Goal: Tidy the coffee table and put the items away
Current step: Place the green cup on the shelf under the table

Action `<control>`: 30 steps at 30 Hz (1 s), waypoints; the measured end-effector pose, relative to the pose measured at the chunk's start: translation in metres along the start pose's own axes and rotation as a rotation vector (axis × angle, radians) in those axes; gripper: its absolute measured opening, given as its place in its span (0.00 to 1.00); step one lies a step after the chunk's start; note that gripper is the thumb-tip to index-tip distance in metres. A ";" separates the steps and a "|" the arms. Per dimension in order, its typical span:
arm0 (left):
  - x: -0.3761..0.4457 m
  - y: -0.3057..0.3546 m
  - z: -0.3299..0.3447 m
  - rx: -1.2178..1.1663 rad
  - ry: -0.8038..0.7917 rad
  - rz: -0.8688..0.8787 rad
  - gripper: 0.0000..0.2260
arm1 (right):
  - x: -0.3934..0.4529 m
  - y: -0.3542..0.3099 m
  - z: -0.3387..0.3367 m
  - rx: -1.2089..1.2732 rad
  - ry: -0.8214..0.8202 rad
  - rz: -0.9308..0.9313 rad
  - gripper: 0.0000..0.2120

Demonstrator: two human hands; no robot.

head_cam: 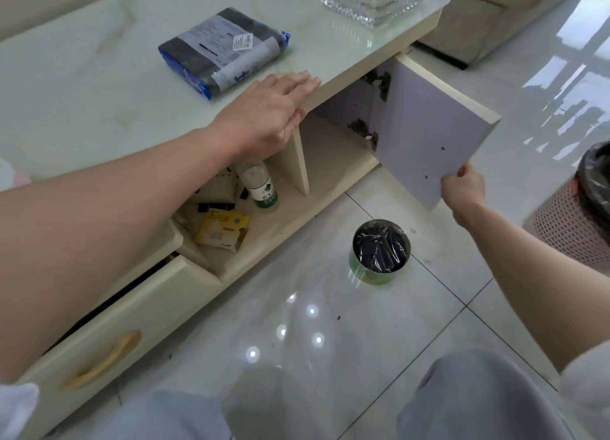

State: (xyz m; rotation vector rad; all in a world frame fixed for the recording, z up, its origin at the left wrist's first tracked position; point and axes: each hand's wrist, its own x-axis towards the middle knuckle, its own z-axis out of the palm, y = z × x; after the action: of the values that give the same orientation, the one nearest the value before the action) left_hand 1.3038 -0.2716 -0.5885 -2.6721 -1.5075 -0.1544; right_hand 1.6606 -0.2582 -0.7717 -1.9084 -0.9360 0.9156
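The left hand (274, 109) rests flat on the front edge of the coffee table (82, 86), fingers straight and holding nothing. The right hand (462, 189) pinches the lower free corner of the cabinet door (429, 123), which stands swung open toward the person. I judge that the next thing to put away is the wrapped package (221, 48), because it is the loose item nearest the hands on the tabletop. It lies just beyond the left hand, up and a little to the left of the fingertips, apart from them. Its long axis runs diagonally, from the near left corner toward the far right, so 1 short end faces the hand. The left hand is clearly nearer; the right is well apart and busy with the door. The open compartment (333, 149) below seems the likely place for it, while the neighbouring section already holds a bottle (260, 189) and a yellow pack (222, 230). A glass ashtray (373, 1) stands at the far corner.
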 end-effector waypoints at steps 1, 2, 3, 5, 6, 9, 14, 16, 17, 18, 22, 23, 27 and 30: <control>0.000 0.000 0.000 0.001 0.001 0.004 0.24 | -0.003 0.001 0.004 0.015 0.030 0.040 0.17; 0.000 0.001 0.000 0.005 0.000 0.006 0.24 | -0.008 0.004 0.007 -0.012 0.038 0.102 0.17; 0.000 0.001 -0.001 0.004 0.002 0.005 0.24 | -0.014 0.008 0.010 -0.094 -0.002 0.163 0.20; -0.001 0.002 -0.001 0.006 0.008 0.000 0.24 | -0.032 0.029 0.016 -0.308 -0.234 0.209 0.25; -0.002 0.001 -0.001 0.009 0.011 -0.003 0.24 | -0.043 0.040 0.019 -0.409 -0.362 0.192 0.27; -0.003 -0.001 0.001 -0.003 0.010 -0.012 0.25 | -0.062 0.068 0.025 -0.594 -0.524 0.126 0.22; 0.000 -0.003 0.004 -0.017 0.015 -0.010 0.26 | -0.074 0.088 0.032 -0.553 -0.602 0.447 0.16; 0.000 -0.004 0.003 -0.018 0.021 -0.019 0.25 | -0.085 0.096 0.039 -0.487 -0.689 0.552 0.15; 0.000 -0.003 0.003 -0.013 0.026 -0.017 0.25 | -0.088 0.099 0.043 -0.429 -0.670 0.578 0.14; 0.000 -0.003 0.003 -0.007 0.028 -0.013 0.25 | -0.087 0.100 0.048 -0.375 -0.615 0.583 0.14; 0.000 -0.002 0.002 0.012 0.017 -0.003 0.24 | -0.067 0.081 0.062 -0.234 -0.463 0.559 0.13; 0.000 -0.001 0.002 0.009 0.013 -0.005 0.24 | -0.062 0.072 0.063 -0.206 -0.457 0.563 0.13; 0.000 -0.001 0.001 -0.026 0.019 -0.027 0.24 | -0.038 0.014 0.061 -0.220 -0.497 0.486 0.12; -0.001 0.000 0.000 -0.072 0.008 -0.048 0.23 | -0.017 -0.038 0.067 -0.251 -0.501 0.374 0.11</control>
State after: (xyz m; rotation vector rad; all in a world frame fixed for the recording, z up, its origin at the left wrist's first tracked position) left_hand 1.3034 -0.2720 -0.5887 -2.6881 -1.5941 -0.2257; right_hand 1.5860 -0.2351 -0.7618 -2.1541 -1.0300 1.6156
